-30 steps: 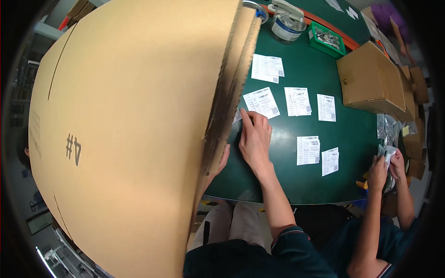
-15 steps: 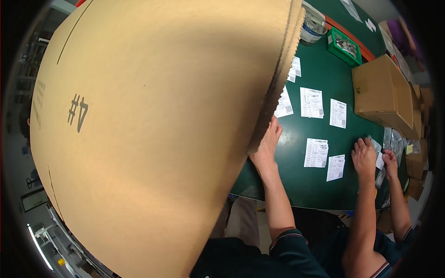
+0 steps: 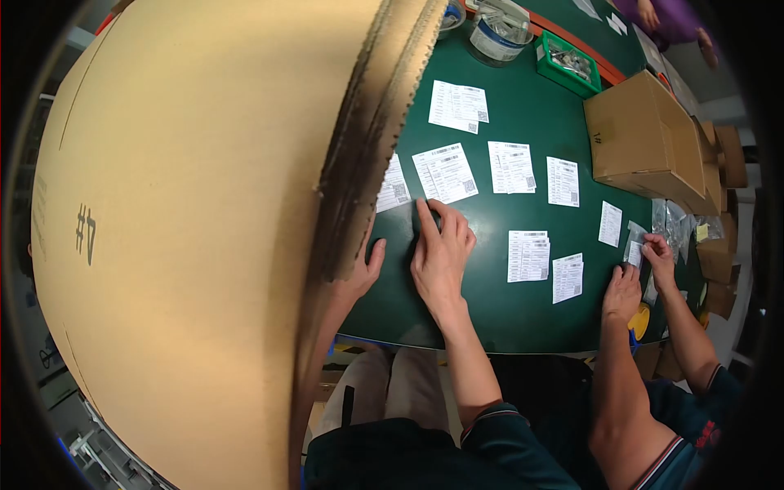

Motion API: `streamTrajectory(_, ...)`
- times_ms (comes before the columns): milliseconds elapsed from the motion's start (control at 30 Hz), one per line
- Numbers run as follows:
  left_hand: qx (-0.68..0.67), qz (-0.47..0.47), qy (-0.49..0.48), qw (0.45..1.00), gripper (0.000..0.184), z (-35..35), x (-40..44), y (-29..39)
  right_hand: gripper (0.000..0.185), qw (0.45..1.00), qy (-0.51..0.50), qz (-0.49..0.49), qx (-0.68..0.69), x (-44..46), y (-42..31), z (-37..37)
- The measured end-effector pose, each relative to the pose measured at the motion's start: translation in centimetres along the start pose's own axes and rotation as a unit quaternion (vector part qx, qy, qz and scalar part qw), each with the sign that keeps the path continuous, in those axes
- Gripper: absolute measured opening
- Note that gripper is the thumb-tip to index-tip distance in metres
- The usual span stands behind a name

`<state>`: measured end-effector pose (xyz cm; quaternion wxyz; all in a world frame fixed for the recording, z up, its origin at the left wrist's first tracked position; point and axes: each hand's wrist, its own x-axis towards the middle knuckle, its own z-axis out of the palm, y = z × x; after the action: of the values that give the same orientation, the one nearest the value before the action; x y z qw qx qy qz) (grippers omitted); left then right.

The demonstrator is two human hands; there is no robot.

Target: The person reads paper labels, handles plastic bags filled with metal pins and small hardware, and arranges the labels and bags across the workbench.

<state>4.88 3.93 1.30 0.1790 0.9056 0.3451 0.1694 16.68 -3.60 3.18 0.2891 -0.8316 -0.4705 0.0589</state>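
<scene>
My right hand is over the green table, its index finger stretched to the lower left corner of a fanned stack of printed labels. The fingers are apart, and nothing is held in them. My left hand shows only partly beside the large cardboard box; its thumb is raised and its other fingers are hidden behind the box edge. Just above it, another label stack is half covered by the box.
More label stacks lie across the green table. At right a co-worker's hands handle a small clear bag. Behind stand an open carton, a green parts bin and a clear tub. The large box blocks the left side.
The large box has shifted left in view, uncovering more labels and my left hand. My right hand now shows fully, its index finger at a label stack. The co-worker's hands have moved at the bag.
</scene>
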Motion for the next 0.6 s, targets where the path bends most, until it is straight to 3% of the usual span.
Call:
streamTrajectory(267,-0.026,-0.055,-0.035,0.998,0.050,0.13,-0.12,0.09,0.039,0.999,0.026,0.011,-0.023,-0.43,1.02,-0.60)
streamTrajectory(367,0.053,-0.027,-0.038,0.997,0.051,-0.10,-0.06,-0.10,0.038,0.999,0.021,0.014,-0.025,-0.36,1.07,-0.43)
streamTrajectory(600,0.051,-0.030,-0.043,0.997,0.050,-0.16,0.02,-0.16,0.036,0.999,0.018,0.022,-0.021,-0.25,1.14,-0.20)
